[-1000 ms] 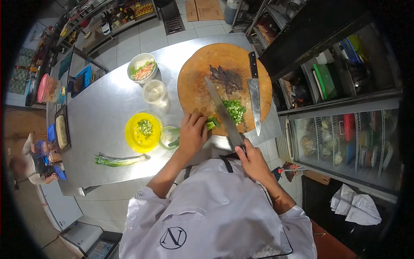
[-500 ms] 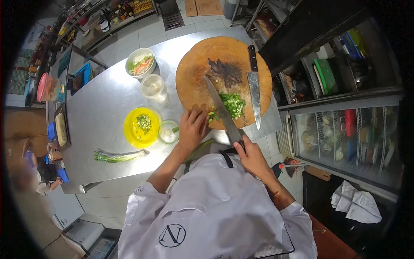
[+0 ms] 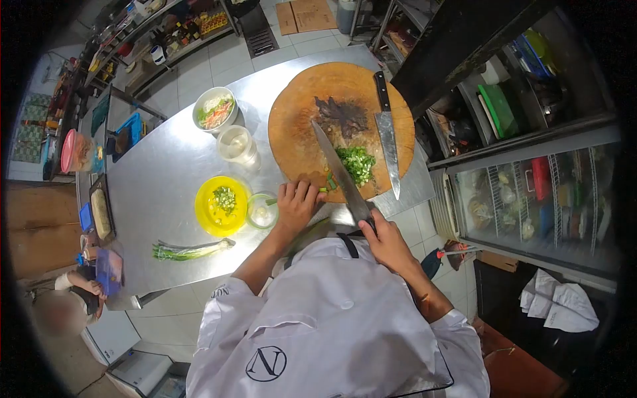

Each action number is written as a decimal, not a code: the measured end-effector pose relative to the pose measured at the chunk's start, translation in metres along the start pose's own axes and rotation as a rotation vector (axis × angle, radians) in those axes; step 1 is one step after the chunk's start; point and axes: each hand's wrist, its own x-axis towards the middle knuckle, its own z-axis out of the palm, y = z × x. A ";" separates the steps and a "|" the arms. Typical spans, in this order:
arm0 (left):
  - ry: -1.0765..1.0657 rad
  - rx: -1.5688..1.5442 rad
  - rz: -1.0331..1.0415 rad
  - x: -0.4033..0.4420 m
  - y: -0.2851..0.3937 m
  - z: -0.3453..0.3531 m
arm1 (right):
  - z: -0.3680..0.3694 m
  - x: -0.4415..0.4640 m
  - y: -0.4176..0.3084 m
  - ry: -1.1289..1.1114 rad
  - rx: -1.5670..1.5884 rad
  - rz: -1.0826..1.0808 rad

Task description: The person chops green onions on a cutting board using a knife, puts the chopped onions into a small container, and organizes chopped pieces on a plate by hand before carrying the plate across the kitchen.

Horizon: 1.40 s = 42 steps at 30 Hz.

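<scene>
Head view: circled "N" marks the white jacket point(image 3: 345, 312). Right hand point(image 3: 387, 243) grips a long knife point(image 3: 340, 169); left hand point(image 3: 298, 203) curls fingers around scallion stalks point(image 3: 323, 190) at the wooden cutting board point(image 3: 292, 126) edge, chopped scallion point(image 3: 357, 164) beside the blade; steel tabletop point(image 3: 152, 192) extends leftward.

- Table point(image 3: 156, 199): bare metal, smooth, glossy, glare in white patches.
- Round chopping board point(image 3: 290, 136): wood, mostly matt, dark-stained, worn-looking mid-surface.
- Knife in use point(image 3: 339, 166): grey metal blade, dull sheen.
- Spare knife point(image 3: 388, 142): metal blade, mottled finish; black handle, smooth, plastic-looking.
- Yellow bowl point(image 3: 202, 211): plastic-looking, smooth, glossy.
- Tall tub point(image 3: 240, 151): clear plastic by its look, shiny.
- White bowl point(image 3: 232, 122): smooth; plastic or ceramic, cannot tell.
- Jacket point(image 3: 352, 345): white cloth, matt, soft creases.
- Crumpled cloth point(image 3: 567, 308): white fabric, matt.
- Flattened carton point(image 3: 308, 16): brown cardboard, matt.
- Floor tiles point(image 3: 229, 60): pale, smooth, faint sheen.
</scene>
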 end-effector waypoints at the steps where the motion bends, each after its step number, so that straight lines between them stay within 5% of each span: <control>1: 0.001 -0.002 0.003 0.000 -0.003 0.001 | 0.000 0.000 0.000 -0.001 0.003 0.008; 6: 0.054 -0.050 0.162 0.010 -0.012 0.005 | -0.002 0.001 -0.004 -0.020 -0.023 0.021; 13: 0.022 -0.124 0.005 0.004 -0.008 -0.014 | -0.003 0.002 -0.007 -0.020 -0.010 0.004; 18: -0.319 -0.356 -0.442 -0.011 0.013 -0.051 | -0.015 0.001 -0.016 -0.027 0.010 0.030; 24: -0.799 -0.361 -0.353 -0.027 0.015 -0.047 | -0.025 0.005 -0.021 -0.082 -0.024 0.098; 31: -0.783 -0.335 -0.180 -0.039 0.015 -0.036 | -0.024 0.003 -0.020 -0.054 -0.018 0.052; 34: -0.843 -0.352 -0.219 -0.022 0.006 -0.063 | -0.029 0.000 -0.020 -0.062 -0.021 0.080; 39: -0.578 -0.595 -0.484 0.020 -0.001 -0.089 | -0.036 -0.004 -0.022 -0.068 -0.020 0.127; 42: -0.596 -0.516 -0.559 0.054 0.008 -0.080 | -0.035 -0.002 -0.018 -0.090 -0.002 0.173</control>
